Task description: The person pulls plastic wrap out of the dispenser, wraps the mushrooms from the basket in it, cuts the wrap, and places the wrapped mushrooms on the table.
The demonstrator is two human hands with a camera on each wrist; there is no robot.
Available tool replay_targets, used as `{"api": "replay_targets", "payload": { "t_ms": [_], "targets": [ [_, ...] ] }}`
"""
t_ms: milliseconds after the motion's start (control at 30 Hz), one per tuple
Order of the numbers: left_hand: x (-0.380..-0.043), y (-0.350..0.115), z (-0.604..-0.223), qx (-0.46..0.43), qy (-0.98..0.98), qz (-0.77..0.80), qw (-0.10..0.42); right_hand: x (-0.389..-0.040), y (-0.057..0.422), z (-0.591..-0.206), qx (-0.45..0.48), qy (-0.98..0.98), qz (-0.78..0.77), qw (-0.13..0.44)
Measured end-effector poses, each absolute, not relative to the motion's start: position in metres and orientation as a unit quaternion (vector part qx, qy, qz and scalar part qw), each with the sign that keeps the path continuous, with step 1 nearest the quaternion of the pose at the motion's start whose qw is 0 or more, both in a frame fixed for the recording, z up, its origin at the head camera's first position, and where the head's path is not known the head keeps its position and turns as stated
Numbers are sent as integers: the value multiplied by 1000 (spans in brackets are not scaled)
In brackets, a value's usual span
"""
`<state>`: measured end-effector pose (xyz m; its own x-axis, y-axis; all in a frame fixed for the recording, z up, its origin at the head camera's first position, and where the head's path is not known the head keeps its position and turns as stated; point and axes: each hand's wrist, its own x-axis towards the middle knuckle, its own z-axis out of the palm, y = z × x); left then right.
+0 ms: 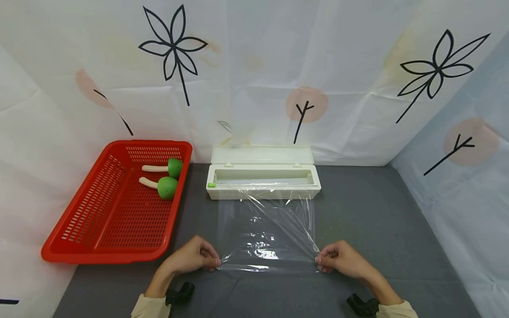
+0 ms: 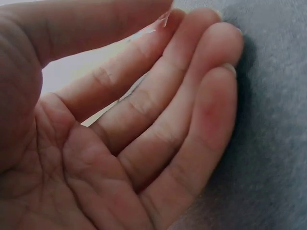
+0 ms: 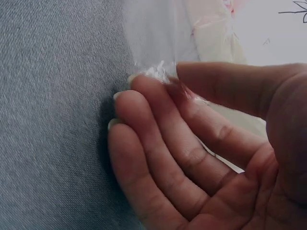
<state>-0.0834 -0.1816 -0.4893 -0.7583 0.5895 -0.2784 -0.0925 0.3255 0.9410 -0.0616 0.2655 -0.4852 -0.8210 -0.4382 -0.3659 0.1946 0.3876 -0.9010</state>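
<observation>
Plastic film point(image 1: 264, 229) is pinched at its two near corners, thumb and forefinger of the left hand point(image 1: 195, 256) clamped on one, those of the right hand point(image 1: 343, 260) on the other, the remaining fingers lightly bent. With so little edge held, a corner could slip or tear if one side were pulled harder; diagonal creases running to the right corner hint at uneven tension, which might make the sheet fold and cling to itself. Both hands sit low over the tabletop point(image 1: 358, 203), well apart, palms turned inward, wrists angled in from the near side. Beyond them the film reaches back to the white box point(image 1: 263, 194), lid point(image 1: 262, 154) raised, which might slide under a sharp tug; leftward stands the red basket point(image 1: 107, 256)
</observation>
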Motion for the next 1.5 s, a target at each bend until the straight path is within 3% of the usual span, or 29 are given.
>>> {"api": "replay_targets", "payload": {
  "t_ms": [267,700,1033,1500],
  "targets": [
    [-90,-183,-485,153,822,496,235,-68,267,-478,-83,833,-487,249],
    [-123,-156,-496,-70,777,619,89,-121,244,-478,47,840,-530,104],
    [-139,-148,-506,-111,676,726,62,-146,240,-489,35,751,-655,81],
    [-141,-146,-512,-125,722,679,45,-149,245,-499,45,819,-570,46]
  ]
}}
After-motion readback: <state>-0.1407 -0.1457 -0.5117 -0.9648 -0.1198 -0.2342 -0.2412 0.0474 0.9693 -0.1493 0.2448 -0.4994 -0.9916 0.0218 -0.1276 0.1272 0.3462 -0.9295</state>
